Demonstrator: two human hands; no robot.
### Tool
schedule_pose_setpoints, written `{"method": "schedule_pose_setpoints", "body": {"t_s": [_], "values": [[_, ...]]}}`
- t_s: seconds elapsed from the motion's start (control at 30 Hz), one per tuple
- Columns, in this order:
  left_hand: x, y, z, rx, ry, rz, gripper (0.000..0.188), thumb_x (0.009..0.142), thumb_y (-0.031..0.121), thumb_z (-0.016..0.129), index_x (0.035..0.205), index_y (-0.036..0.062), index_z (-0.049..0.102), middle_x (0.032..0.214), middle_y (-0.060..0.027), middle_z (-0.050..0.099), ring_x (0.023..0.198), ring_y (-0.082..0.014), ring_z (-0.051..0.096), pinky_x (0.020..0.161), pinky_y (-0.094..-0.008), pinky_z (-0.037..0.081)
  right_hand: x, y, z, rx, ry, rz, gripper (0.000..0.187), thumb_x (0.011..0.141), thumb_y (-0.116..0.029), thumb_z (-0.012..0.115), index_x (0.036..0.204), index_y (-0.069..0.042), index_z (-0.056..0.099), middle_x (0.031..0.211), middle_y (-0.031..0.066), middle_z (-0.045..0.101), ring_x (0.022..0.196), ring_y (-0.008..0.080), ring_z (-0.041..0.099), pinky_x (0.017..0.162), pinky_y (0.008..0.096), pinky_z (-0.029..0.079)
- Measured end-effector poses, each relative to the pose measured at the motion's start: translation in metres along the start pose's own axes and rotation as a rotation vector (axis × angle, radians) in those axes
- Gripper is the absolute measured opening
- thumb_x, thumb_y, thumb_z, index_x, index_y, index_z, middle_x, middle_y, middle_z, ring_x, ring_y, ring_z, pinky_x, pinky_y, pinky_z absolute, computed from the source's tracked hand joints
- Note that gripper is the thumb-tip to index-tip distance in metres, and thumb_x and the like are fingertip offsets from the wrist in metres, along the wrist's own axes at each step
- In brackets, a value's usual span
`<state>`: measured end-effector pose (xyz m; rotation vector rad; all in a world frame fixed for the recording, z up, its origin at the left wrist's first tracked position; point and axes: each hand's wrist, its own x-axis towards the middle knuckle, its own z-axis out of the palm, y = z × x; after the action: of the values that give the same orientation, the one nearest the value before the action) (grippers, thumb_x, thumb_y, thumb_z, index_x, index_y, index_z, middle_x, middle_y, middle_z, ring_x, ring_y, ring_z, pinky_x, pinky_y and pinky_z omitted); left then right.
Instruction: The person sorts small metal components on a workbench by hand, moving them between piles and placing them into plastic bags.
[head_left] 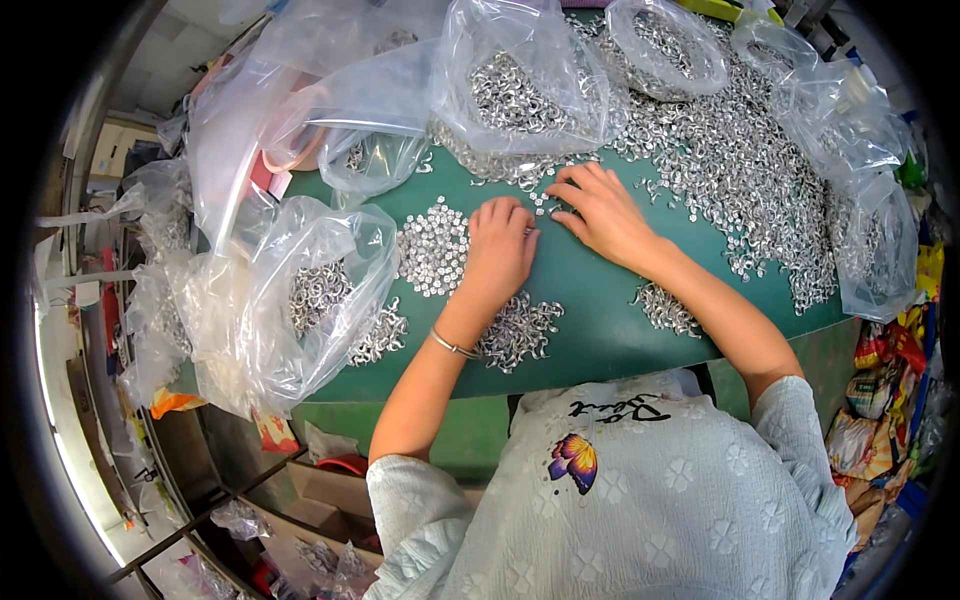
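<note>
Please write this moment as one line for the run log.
left hand: beside silver cluster | right hand: by loose silver pieces | held items: unclear | surface: green table

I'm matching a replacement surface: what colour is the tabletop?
The tabletop is green; head view shows it.

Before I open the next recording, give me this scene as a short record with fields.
Surface: green tabletop
Left hand: left hand, fingers curled, right of a cluster of small silvery pieces; grip unclear
Right hand: right hand, thumb and fingers by a few loose pieces; grip unclear
Wrist: bracelet on the left
Far right: broad spread of silvery pieces
Far side: clear plastic bag with similar pieces
</note>
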<state>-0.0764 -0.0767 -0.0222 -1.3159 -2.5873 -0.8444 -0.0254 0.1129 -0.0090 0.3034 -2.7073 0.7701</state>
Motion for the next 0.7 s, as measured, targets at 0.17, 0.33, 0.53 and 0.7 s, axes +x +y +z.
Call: {"method": "schedule_pose_setpoints", "body": {"t_s": [0.17, 0.33, 0.53, 0.7], "values": [[-0.008, -0.016, -0.013, 0.079, 0.088, -0.057, 0.019, 0.076, 0.0, 0.064, 0.092, 0.0021, 0.055, 0.1, -0.0145, 0.053, 0.097, -0.0338, 0.051, 0.084, -0.0426, 0.041, 0.003, 0.012, -0.002, -0.071, -0.029, 0.0, 0.017, 0.077, -0.01, 0.069, 0.093, -0.006, 0.064, 0.097, 0.0046, 0.057, 0.099, 0.025, 0.051, 0.084, 0.0392, 0.04], [0.001, 0.003, -0.019, -0.044, 0.061, -0.026, 0.023, 0.078, -0.001, 0.063, 0.101, -0.0001, 0.058, 0.107, -0.0154, 0.055, 0.102, -0.0343, 0.052, 0.089, -0.042, 0.042, 0.006, 0.005, -0.003, -0.006, 0.024, 0.011, 0.013, 0.076, -0.009, 0.07, 0.086, -0.006, 0.063, 0.093, 0.006, 0.056, 0.097, 0.0256, 0.052, 0.083, 0.039, 0.04], [0.024, -0.002, -0.003, -0.113, -0.014, 0.191, 0.027, 0.079, -0.002, 0.062, 0.107, -0.0036, 0.061, 0.114, -0.0151, 0.058, 0.108, -0.0335, 0.055, 0.093, -0.04, 0.046, 0.01, 0.006, 0.003, -0.102, -0.054, 0.047, 0.015, 0.074, -0.009, 0.071, 0.085, -0.006, 0.062, 0.092, 0.0082, 0.056, 0.096, 0.0266, 0.052, 0.083, 0.0397, 0.041], [0.001, -0.009, -0.022, -0.102, -0.069, 0.089, 0.022, 0.078, -0.003, 0.063, 0.101, -0.0046, 0.062, 0.111, -0.0145, 0.059, 0.105, -0.0325, 0.056, 0.09, -0.0391, 0.048, 0.003, 0.021, -0.009, -0.068, -0.016, 0.11, 0.013, 0.076, -0.008, 0.07, 0.084, -0.005, 0.061, 0.093, 0.0077, 0.057, 0.097, 0.0271, 0.053, 0.083, 0.0402, 0.041]]}}
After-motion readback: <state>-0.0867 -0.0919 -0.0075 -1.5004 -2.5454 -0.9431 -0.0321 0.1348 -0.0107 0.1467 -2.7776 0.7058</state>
